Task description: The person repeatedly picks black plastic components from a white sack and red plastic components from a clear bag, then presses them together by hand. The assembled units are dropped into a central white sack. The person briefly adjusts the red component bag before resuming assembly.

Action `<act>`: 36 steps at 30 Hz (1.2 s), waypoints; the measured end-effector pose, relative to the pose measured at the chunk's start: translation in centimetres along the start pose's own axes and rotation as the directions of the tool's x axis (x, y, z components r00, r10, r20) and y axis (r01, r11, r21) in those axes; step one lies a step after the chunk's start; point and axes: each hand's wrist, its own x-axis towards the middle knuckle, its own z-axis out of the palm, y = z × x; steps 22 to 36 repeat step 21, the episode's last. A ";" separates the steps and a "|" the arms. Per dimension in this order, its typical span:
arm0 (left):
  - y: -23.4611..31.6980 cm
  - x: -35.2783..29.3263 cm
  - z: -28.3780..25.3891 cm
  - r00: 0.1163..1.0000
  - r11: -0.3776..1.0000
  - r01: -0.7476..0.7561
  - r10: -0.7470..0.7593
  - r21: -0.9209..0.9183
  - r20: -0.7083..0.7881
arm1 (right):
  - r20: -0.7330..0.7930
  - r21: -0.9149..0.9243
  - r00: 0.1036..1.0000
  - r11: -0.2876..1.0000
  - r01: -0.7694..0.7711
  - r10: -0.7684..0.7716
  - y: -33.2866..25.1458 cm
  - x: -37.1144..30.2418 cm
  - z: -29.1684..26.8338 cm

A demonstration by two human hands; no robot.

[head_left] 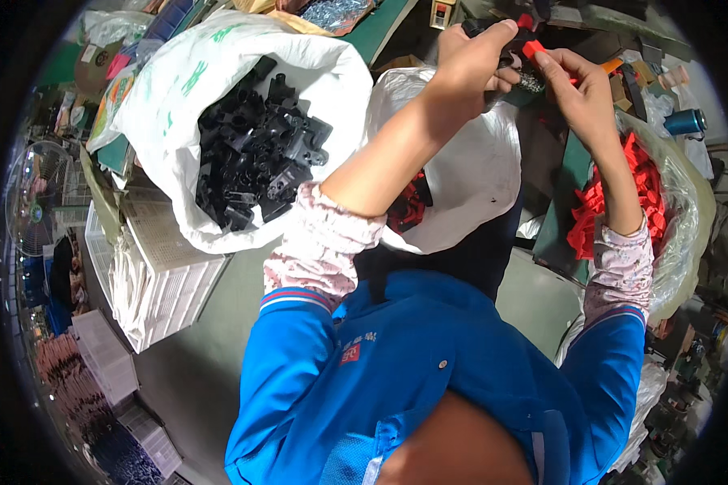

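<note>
Up at the top of the view, my left hand [476, 65] has its fingers closed round a black plastic part [471, 29]. Beside it, my right hand [581, 90] pinches a small red plastic piece [532, 50] against or close to the black part; the exact contact is hard to make out. Below my left forearm opens a white bag [481, 174] with red and black pieces [412, 202] inside, partly hidden by the arm. On the left, a large white sack [344, 89] holds many loose black plastic parts [259, 153].
Right of my right forearm, a clear plastic bag [692, 234] holds a heap of red pieces [643, 182]. A blue cylinder [685, 123] lies beyond it. White crates [174, 263] stand under the big sack, and a fan [36, 198] is at the far left.
</note>
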 end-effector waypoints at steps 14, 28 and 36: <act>3.3 -2.0 -28.5 0.813 0.249 0.085 0.542 0.965 -0.212 | -0.167 0.276 0.960 0.946 -0.173 0.224 1.2 -8.7 1.5; 6.5 8.6 -42.8 0.910 -0.542 -0.196 0.210 0.817 0.357 | -0.129 0.196 0.910 0.910 -0.366 0.394 2.9 -20.5 6.0; 6.5 8.6 -42.8 0.910 -0.542 -0.196 0.210 0.817 0.357 | -0.129 0.196 0.910 0.910 -0.366 0.394 2.9 -20.5 6.0</act>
